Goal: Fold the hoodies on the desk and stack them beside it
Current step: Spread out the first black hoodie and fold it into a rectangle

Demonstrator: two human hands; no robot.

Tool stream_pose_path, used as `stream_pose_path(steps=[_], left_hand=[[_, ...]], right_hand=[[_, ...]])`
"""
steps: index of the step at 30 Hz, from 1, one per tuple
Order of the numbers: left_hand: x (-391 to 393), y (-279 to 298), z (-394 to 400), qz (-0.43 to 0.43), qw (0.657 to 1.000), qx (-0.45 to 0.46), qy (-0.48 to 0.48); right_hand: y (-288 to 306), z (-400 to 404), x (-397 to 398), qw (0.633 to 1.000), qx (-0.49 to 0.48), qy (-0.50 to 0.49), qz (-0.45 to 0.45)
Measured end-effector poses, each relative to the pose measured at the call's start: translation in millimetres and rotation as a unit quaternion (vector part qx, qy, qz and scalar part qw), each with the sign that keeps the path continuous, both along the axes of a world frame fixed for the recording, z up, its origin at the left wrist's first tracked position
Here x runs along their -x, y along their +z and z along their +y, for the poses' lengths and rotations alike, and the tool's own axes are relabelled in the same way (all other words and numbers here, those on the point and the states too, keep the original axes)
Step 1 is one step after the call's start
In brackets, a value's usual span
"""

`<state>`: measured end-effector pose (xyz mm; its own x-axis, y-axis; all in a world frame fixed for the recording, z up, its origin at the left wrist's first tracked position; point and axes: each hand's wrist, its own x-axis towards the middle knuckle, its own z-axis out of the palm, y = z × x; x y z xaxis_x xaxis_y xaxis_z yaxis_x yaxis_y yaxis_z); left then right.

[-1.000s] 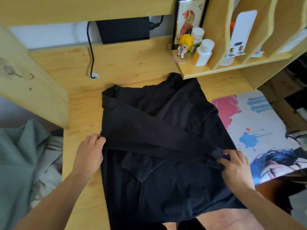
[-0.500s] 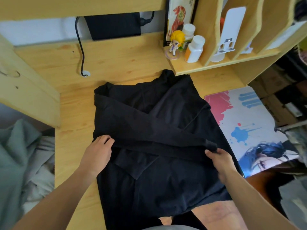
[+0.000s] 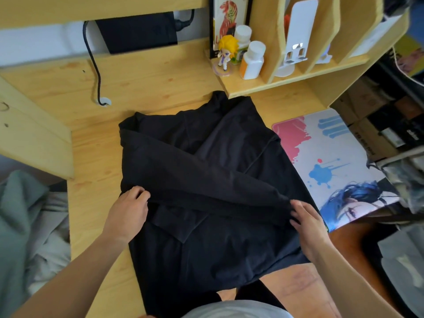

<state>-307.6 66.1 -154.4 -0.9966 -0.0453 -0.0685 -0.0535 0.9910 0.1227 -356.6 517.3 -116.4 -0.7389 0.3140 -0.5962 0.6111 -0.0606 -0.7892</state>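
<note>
Head view: black hoodie [image 3: 213, 171] lies flat on the wooden desk [image 3: 146, 81], body spread toward the near edge, hem hanging over that edge. Hood end points to the back, its tip touching the underside of the low shelf [image 3: 286, 82]. Both sleeves are folded in across the chest; the upper sleeve runs as a diagonal band from far left to near right.

Left hand [image 3: 128, 212]: at the hoodie's left edge, fingers curled and pinching the fabric where the sleeve band begins. Right hand [image 3: 307, 223]: at the right edge, on the sleeve's cuff end; fingertips tuck under the fold and the thumb sits on top, so it grips the cloth there. Both forearms bare.

The hoodie's right edge overlaps the printed mouse mat [image 3: 332, 157], which lies on the desk's right side. On the shelf: a small blond figurine [image 3: 226, 53], two white bottles [image 3: 252, 60], a framed picture [image 3: 227, 21] behind them. A black cable [image 3: 93, 63] drops into a hole in the desk at back left. Grey-green cloth [image 3: 25, 226] lies heaped beside the desk, left of it.
</note>
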Motion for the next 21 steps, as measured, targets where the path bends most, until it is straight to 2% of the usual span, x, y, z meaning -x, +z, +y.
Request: stream_pose_path(steps=[3, 5, 7, 11, 15, 16, 18, 20, 21], left_hand=[[2.6, 3.3, 4.4, -0.012, 1.000, 0.011, -0.003], [3.7, 5.1, 6.8, -0.019, 1.000, 0.017, -0.007], [4.0, 5.7, 6.9, -0.030, 0.999, 0.020, -0.004], [4.8, 5.4, 4.9, -0.035, 0.999, 0.013, 0.004], [3.2, 5.1, 1.7, -0.017, 1.000, 0.002, 0.013], [1.2, 3.3, 0.2, -0.012, 1.000, 0.002, 0.013], [-4.4, -1.3, -0.9, -0.007, 1.000, 0.006, 0.001], [-10.0, -3.6, -1.5, -0.003, 1.000, 0.003, -0.011], [-11.9, -2.4, -0.9, 0.001, 1.000, -0.003, -0.013]], right_hand=[[-17.9, -4.1, 9.1, 0.996, -0.039, 0.060, -0.047], [-26.7, -6.9, 11.8, 0.988, -0.127, 0.029, -0.079], [-33.0, -8.3, 11.8, 0.981, -0.159, -0.013, -0.112], [-23.7, -18.4, 17.0, 0.981, -0.075, 0.035, -0.175], [4.4, -15.9, 17.6, 0.996, 0.010, 0.031, -0.085], [11.2, -14.6, 12.1, 0.996, -0.010, 0.042, -0.082], [14.7, -9.2, -1.9, 0.981, -0.116, 0.085, -0.127], [10.4, -7.5, -9.3, 0.945, -0.269, 0.098, -0.157], [7.8, -11.4, -7.3, 0.927, -0.338, 0.094, -0.132]])
